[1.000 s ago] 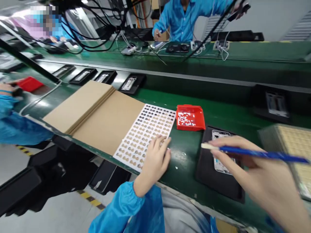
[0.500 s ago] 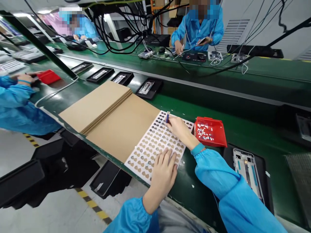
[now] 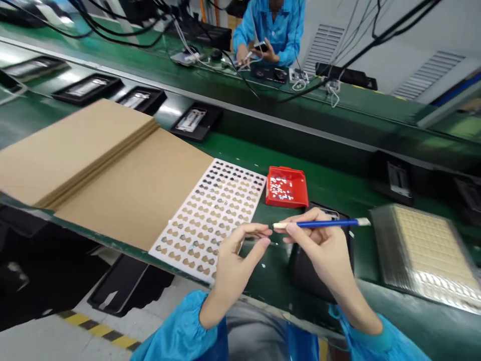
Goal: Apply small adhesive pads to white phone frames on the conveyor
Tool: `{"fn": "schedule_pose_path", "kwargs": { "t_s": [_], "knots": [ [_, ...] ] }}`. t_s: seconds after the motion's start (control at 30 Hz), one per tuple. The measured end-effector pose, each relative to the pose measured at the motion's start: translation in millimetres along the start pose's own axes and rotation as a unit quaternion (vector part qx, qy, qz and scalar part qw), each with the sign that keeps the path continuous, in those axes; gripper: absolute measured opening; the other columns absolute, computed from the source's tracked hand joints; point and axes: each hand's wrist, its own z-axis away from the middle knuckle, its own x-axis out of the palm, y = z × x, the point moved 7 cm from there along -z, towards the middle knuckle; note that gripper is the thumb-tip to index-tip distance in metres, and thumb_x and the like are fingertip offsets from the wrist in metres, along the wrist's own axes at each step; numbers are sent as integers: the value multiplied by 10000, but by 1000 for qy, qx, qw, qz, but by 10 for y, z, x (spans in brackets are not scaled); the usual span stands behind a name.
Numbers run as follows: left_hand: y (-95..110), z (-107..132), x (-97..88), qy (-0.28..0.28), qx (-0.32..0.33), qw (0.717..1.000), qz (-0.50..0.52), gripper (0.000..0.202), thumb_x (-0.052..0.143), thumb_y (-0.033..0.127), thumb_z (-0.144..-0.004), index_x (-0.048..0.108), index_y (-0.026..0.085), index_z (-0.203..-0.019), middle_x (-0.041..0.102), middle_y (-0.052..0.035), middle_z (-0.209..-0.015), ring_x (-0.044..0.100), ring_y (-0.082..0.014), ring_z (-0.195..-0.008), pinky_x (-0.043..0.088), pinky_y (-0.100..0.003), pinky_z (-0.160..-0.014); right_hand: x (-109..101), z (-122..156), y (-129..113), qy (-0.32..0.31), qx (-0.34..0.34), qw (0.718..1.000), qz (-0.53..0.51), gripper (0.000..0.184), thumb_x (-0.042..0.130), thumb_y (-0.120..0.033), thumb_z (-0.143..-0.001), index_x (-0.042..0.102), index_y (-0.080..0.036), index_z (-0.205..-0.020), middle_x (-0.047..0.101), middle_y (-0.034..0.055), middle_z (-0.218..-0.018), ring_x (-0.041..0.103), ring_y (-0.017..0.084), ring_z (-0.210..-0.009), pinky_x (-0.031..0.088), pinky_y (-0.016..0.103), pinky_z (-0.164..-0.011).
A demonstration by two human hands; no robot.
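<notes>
My right hand (image 3: 322, 250) grips a blue pen-like tool (image 3: 323, 223), held level with its pale tip pointing left. My left hand (image 3: 237, 254) is raised just left of that tip, thumb and forefinger pinched close to it; whatever sits between them is too small to make out. Both hands hover over the green bench (image 3: 270, 271), between a white perforated sheet (image 3: 210, 210) of small heart-shaped pieces and a black tray (image 3: 311, 271) that the right hand partly hides. A red tray (image 3: 286, 187) of tiny white bits lies just beyond.
Stacked brown cardboard sheets (image 3: 93, 165) cover the bench at left. A clear tray of small parts (image 3: 424, 250) lies at right. Black trays with phone frames (image 3: 195, 121) line the conveyor. A person in a blue coat (image 3: 272, 30) works across the line under hanging cables.
My right hand drew back from the far end of the white sheet to the front, turning the tool level. My left hand lifted off the sheet and pinched at the tool's tip.
</notes>
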Motion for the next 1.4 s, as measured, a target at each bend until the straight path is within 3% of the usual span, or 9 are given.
{"fn": "schedule_pose_path", "kwargs": {
  "t_s": [0.2,0.27,0.37,0.5,0.67,0.8,0.97,1.17,1.4],
  "knots": [
    [-164,184,587,-36,-150,974,166,222,881,417,-870,794,214,-855,822,-9,-790,807,-167,-766,662,-231,-756,-350,658,-139,134,-168,966,146,152,844,-223,-960,702,-255,-915,863,42,-956,853,220,-893,721,325,-792],
    [-202,221,728,-68,-179,963,190,295,907,469,-844,777,205,-829,799,-7,-738,788,-162,-718,657,-231,-726,-469,761,-116,152,-161,965,143,165,855,-228,-955,699,-254,-907,863,43,-949,854,224,-895,723,334,-802],
    [-253,262,909,-136,-212,946,206,343,853,516,-885,741,196,-829,780,-17,-731,761,-163,-681,643,-249,-670,-672,751,55,127,-55,988,74,232,873,-385,-959,709,-235,-891,856,60,-921,855,231,-802,723,312,-673],
    [-321,268,1014,-172,-156,960,159,212,714,363,-942,623,224,-811,792,-22,-819,761,-162,-740,618,-255,-683,-1144,535,289,157,20,987,34,410,916,-572,-871,700,-227,-923,843,58,-884,855,251,-758,709,311,-608],
    [-414,329,1103,-217,-24,976,5,113,588,167,-864,576,237,-777,755,14,-798,719,-128,-722,567,-222,-700,-1649,39,463,195,-3,963,188,464,857,-645,-847,716,-222,-976,839,89,-941,847,291,-896,707,383,-743],
    [-457,372,1116,-241,23,969,-48,132,571,145,-916,635,235,-843,750,21,-819,701,-120,-708,562,-205,-697,-1613,-263,472,122,-36,931,343,284,721,-515,-970,747,-233,-955,844,93,-965,828,292,-898,666,365,-719],
    [-415,384,1125,-253,86,961,-69,174,591,108,-976,711,233,-954,747,21,-829,687,-117,-693,558,-192,-693,-1499,-396,485,70,-17,867,493,39,724,-278,-1002,753,-253,-1003,855,70,-984,830,294,-913,629,351,-738],
    [-362,395,1138,-246,130,957,-80,210,595,72,-993,725,227,-938,728,19,-814,684,-120,-704,554,-189,-704,-1458,-440,468,62,4,838,542,46,736,-210,-1012,757,-230,-1047,862,72,-995,833,293,-908,596,345,-754],
    [-350,402,1131,-246,128,958,-77,218,601,57,-983,731,227,-940,733,20,-822,678,-115,-702,558,-186,-704,-1378,-487,442,37,22,801,597,68,707,-248,-1048,753,-220,-1089,860,74,-1010,823,277,-890,559,322,-729]
  ]
}}
